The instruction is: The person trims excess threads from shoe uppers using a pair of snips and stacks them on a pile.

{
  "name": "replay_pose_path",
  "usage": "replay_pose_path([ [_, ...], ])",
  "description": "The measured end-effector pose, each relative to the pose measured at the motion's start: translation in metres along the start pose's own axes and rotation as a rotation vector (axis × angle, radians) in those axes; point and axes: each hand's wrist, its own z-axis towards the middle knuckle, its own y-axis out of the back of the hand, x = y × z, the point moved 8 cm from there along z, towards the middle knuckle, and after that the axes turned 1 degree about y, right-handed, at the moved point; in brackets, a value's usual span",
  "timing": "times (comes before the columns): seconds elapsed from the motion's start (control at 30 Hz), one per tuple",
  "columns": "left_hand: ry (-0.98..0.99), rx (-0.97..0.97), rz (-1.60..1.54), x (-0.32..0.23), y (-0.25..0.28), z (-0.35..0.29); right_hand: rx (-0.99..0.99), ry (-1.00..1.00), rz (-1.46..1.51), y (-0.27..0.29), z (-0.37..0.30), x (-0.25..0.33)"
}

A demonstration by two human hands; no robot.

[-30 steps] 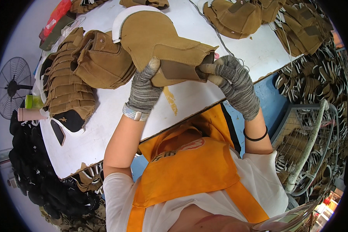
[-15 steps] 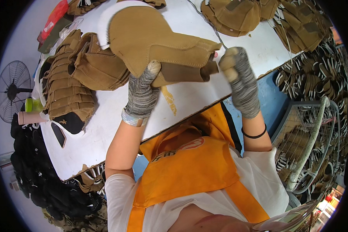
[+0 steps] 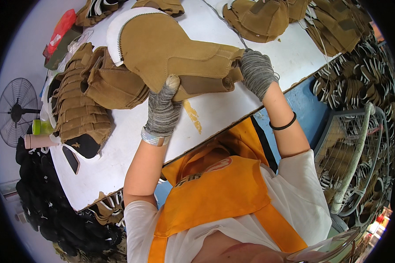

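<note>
A brown suede boot upper (image 3: 158, 44), with a white lining edge round its toe end, is held tilted above the white table. My left hand (image 3: 163, 103), in a grey knit glove with bare thumb tip, grips its lower edge, thumb on the near side and fingers hidden beneath. At the narrow shaft end, my right hand (image 3: 258, 72) is curled with its gloved back toward me, right beside the upper's opening. Its fingertips are hidden, so what they hold cannot be made out. A thin grey cord (image 3: 226, 22) runs down the table to that hand.
More brown uppers (image 3: 81, 96) lie stacked on the white table (image 3: 131, 140) at left, with others (image 3: 259, 19) at the far right. A fan (image 3: 16, 107) stands left. At right is a wire cart (image 3: 338, 153) of shoe parts; black pieces (image 3: 61, 206) pile up lower left.
My right hand has moved left and turned over, coming to the shaft end of the boot upper; its bare fingertips have gone out of sight. The left hand keeps its grip.
</note>
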Motion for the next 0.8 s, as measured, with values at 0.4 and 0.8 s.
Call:
replay_pose_path([
  [0.4, 0.022, -0.038, 0.223, 0.02, -0.003, 0.0, -0.301, -0.179, 1.912, -0.005, -0.096, -0.06],
  [0.8, 0.05, -0.041, 0.241, 0.022, -0.002, 0.002, -0.188, -0.094, 1.867, -0.014, -0.087, -0.029],
])
